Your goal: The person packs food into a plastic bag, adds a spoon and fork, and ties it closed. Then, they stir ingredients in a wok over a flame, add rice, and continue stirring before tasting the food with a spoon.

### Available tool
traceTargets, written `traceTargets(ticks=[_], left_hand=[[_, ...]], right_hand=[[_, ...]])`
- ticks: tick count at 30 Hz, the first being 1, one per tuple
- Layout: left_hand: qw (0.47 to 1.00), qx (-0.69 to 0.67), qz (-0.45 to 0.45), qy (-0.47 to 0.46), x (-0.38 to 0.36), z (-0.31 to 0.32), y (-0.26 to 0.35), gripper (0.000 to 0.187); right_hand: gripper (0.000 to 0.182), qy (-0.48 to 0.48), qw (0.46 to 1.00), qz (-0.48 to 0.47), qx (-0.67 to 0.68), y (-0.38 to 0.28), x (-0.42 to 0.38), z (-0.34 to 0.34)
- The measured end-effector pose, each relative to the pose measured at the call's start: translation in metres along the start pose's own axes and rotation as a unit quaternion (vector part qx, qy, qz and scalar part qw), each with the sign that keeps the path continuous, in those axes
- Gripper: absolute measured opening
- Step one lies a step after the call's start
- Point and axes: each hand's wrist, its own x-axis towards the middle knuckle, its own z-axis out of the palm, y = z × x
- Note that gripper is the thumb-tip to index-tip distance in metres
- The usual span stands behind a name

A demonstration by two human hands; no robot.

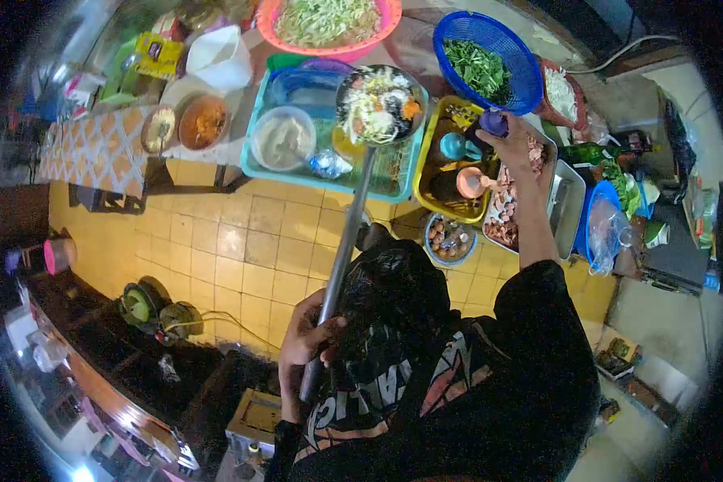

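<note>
My left hand (304, 341) is wrapped round the pipe-like handle of a long-handled wok (390, 132). Shredded vegetables, something orange and a dark patch fill the wok's bowl, which is over a turquoise tray (255, 161). My right hand (510, 138) reaches forward with its fingers closed on a small purple scoop (494, 123), at the far right corner of a yellow tray (420, 189). In that tray are a teal scoop (454, 145) and an orange scoop (470, 183). Under my right forearm is a metal tray of chopped meat (502, 221).
A blue basket (526, 80) of green leaves and a pink basin (390, 28) of shredded cabbage stand at the back. The turquoise tray holds a pale tub (283, 138). A bowl of eggs (450, 238) is nearer. Left, there is a bowl of orange food (203, 120).
</note>
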Motion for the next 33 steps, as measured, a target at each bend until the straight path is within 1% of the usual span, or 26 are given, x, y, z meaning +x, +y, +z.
traceTargets(ticks=[2,3,4,6,7,8,10,11,12,13,14,15,16,18,19,20,21,22,24,25,26,28,29,31,32,33], left_hand=[[0.998,-0.036,0.032,0.028,-0.026,-0.006,-0.015,0.032],[0.996,-0.053,0.061,0.035,-0.039,-0.017,-0.032,0.031],[0.992,-0.069,0.093,0.044,-0.052,-0.026,-0.054,0.029],[0.978,-0.062,0.135,0.149,-0.077,-0.047,-0.107,0.024],[0.971,-0.100,0.145,0.161,-0.093,-0.048,-0.116,0.024],[0.960,-0.142,0.163,0.178,-0.111,-0.046,-0.123,0.024],[0.920,-0.207,0.227,0.245,-0.135,-0.048,-0.143,0.022],[0.909,-0.224,0.217,0.277,-0.147,-0.057,-0.159,0.021],[0.891,-0.247,0.211,0.318,-0.161,-0.068,-0.175,0.021],[0.857,-0.291,0.265,0.333,-0.167,-0.077,-0.193,0.020],[0.818,-0.331,0.322,0.343,-0.175,-0.090,-0.214,0.019],[0.804,-0.273,0.356,0.391,-0.180,-0.109,-0.240,0.019],[0.785,-0.216,0.376,0.442,-0.185,-0.126,-0.270,0.019],[0.734,-0.236,0.374,0.516,-0.207,-0.140,-0.316,0.020],[0.699,-0.257,0.385,0.545,-0.225,-0.139,-0.332,0.021],[0.661,-0.273,0.387,0.582,-0.207,-0.130,-0.290,0.021],[0.619,-0.272,0.398,0.620,-0.221,-0.125,-0.295,0.021],[0.580,-0.270,0.402,0.656,-0.235,-0.118,-0.300,0.022],[0.511,-0.318,0.428,0.674,-0.227,-0.109,-0.295,0.024],[0.494,-0.335,0.459,0.658,-0.225,-0.103,-0.300,0.026],[0.541,-0.366,0.373,0.659,-0.257,-0.080,-0.295,0.026],[0.568,-0.328,0.278,0.702,-0.296,-0.068,-0.299,0.032],[0.546,-0.335,0.280,0.714,-0.298,-0.068,-0.313,0.032],[0.404,-0.270,0.422,0.766,-0.274,-0.070,-0.358,0.039],[0.386,-0.260,0.420,0.779,-0.273,-0.054,-0.369,0.039],[0.352,-0.341,0.405,0.772,-0.278,-0.035,-0.377,0.041]], right_hand=[[0.054,0.036,0.955,-0.119,-0.270,0.003,-0.002,-0.007],[0.047,0.058,0.985,-0.074,-0.147,-0.021,-0.006,-0.002],[0.047,0.049,0.984,-0.087,-0.147,-0.049,-0.011,0.005],[0.040,0.141,0.921,-0.190,-0.309,-0.105,-0.026,0.027],[0.037,0.135,0.908,-0.272,-0.289,-0.129,-0.036,0.049],[0.037,0.117,0.915,-0.281,-0.265,-0.157,-0.058,0.082],[0.036,-0.068,0.954,-0.254,-0.145,-0.194,-0.108,0.158],[0.032,-0.193,0.940,-0.263,-0.100,-0.211,-0.144,0.197],[0.024,-0.322,0.921,-0.209,-0.067,-0.239,-0.191,0.237],[0.022,-0.465,0.851,-0.243,-0.016,-0.234,-0.233,0.277],[0.024,-0.631,0.743,-0.223,0.008,-0.242,-0.290,0.302],[0.029,-0.761,0.591,-0.218,-0.158,-0.274,-0.345,0.315],[0.029,-0.817,0.454,-0.234,-0.268,-0.323,-0.406,0.308],[0.034,-0.902,0.312,-0.279,-0.107,-0.319,-0.495,0.318],[0.035,-0.921,0.289,-0.244,-0.091,-0.301,-0.533,0.328],[0.037,-0.942,0.259,-0.202,-0.070,-0.296,-0.499,0.343],[0.029,-0.942,0.260,-0.199,-0.077,-0.302,-0.518,0.344],[0.029,-0.950,0.199,-0.218,-0.098,-0.315,-0.542,0.332],[0.026,-0.927,0.287,0.236,-0.052,-0.340,-0.553,0.303],[0.029,-0.934,0.238,0.265,-0.034,-0.323,-0.560,0.319],[0.029,-0.940,0.210,0.260,-0.064,-0.335,-0.573,0.309],[0.027,-0.957,0.267,0.101,-0.052,-0.366,-0.597,0.305],[0.027,-0.960,0.229,0.147,-0.059,-0.369,-0.610,0.318],[0.024,-0.969,0.217,0.092,-0.079,-0.371,-0.641,0.337],[0.021,-0.968,0.227,0.051,-0.092,-0.372,-0.658,0.344],[0.021,-0.974,0.209,0.019,-0.091,-0.373,-0.684,0.358]])
